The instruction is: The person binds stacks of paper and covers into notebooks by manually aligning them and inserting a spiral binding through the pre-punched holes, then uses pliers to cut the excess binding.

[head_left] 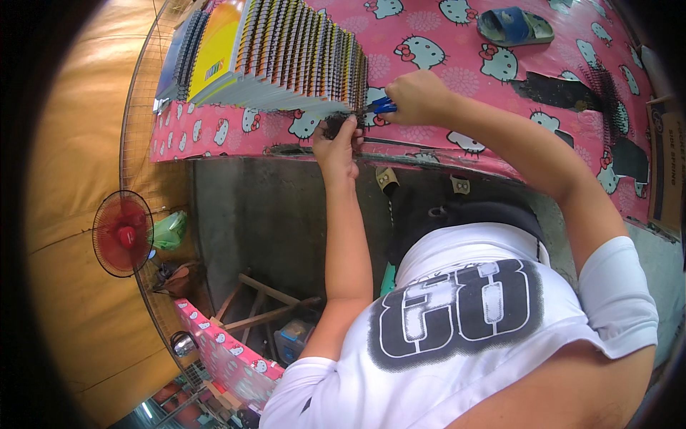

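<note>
A long row of spiral-bound notebooks (293, 61) with yellow covers and dark coils lies on the pink table. At the row's near right corner, my left hand (339, 150) is closed, its thumb pointing up beside the coil ends. A dark, coil-like piece shows at its fingers, too small to make out. My right hand (420, 99) wraps round the blue handles of a pair of pliers (384, 106). Their dark jaws point left, close to the coils just above my left thumb. Whether the jaws touch a coil cannot be seen.
The pink table cover (457, 82), printed with cats, is torn in dark patches. A blue slipper (516, 26) lies at its far side. Blue notebooks (182, 57) stand left of the row. A cardboard box (666, 164) is at the right; a red fan (123, 234) stands left.
</note>
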A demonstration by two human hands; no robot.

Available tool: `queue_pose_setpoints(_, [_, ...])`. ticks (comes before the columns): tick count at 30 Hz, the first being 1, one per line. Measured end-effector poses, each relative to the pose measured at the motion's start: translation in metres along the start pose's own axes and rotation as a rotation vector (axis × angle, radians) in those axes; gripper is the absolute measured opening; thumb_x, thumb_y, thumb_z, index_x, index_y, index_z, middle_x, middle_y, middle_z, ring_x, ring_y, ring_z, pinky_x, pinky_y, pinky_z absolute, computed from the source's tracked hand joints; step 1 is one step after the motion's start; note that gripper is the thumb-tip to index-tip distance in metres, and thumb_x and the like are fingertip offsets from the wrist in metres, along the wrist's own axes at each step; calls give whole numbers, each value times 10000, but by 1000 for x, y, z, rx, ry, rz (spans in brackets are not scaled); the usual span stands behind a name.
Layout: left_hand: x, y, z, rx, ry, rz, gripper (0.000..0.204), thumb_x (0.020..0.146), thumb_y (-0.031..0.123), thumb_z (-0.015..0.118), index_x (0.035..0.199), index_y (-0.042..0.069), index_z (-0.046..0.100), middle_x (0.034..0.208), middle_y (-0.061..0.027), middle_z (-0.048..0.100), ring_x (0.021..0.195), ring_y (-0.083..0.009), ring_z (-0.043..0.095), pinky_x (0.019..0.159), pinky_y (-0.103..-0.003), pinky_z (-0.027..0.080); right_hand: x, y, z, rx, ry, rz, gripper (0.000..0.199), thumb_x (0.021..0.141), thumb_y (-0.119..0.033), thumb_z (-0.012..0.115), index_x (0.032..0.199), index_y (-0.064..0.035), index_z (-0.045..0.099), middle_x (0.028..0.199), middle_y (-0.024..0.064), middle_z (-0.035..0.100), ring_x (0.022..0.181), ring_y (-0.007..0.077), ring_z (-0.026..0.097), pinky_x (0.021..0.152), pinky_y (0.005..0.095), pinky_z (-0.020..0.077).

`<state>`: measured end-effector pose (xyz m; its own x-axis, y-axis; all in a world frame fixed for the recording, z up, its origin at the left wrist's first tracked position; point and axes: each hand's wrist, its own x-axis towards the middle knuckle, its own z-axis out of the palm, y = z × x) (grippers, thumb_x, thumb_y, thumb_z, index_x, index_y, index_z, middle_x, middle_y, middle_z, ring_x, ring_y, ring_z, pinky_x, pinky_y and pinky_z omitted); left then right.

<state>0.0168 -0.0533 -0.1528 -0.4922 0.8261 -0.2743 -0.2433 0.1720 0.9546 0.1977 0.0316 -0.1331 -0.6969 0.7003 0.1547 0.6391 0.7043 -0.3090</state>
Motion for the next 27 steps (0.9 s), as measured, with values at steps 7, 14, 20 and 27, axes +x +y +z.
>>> queue_pose_setpoints(7, [-2,1,-3,-13,-48,-48,305,766,53,766,990,24,562,822,-70,654,627,-149,638,512,-250,517,-9,9,5,-123,139,-9,479,725,-502,703,886,-52,670,863,104,653,832,286,648,730,408,493])
queue_pose_setpoints(14, [-9,-3,7,80,-26,61,340,747,53,786,998,22,559,810,-63,649,611,-128,618,493,-239,503,-3,9,14,-201,123,-77,508,732,-513,699,929,-48,646,896,96,633,907,270,620,773,397,464])
queue_pose_setpoints(20, [-10,-9,8,46,20,63,447,753,8,761,1074,-8,451,821,-82,626,609,-128,606,486,-242,491,1,3,8,-136,24,-68,486,733,-490,706,893,-35,652,869,112,632,855,291,630,755,391,489])
queue_pose_setpoints(27, [-10,-4,4,-6,14,14,387,782,7,732,1055,-13,458,802,-97,622,580,-138,597,454,-248,467,0,7,1,-67,-94,7,450,703,-474,726,740,-29,670,689,133,647,663,315,662,603,411,523])
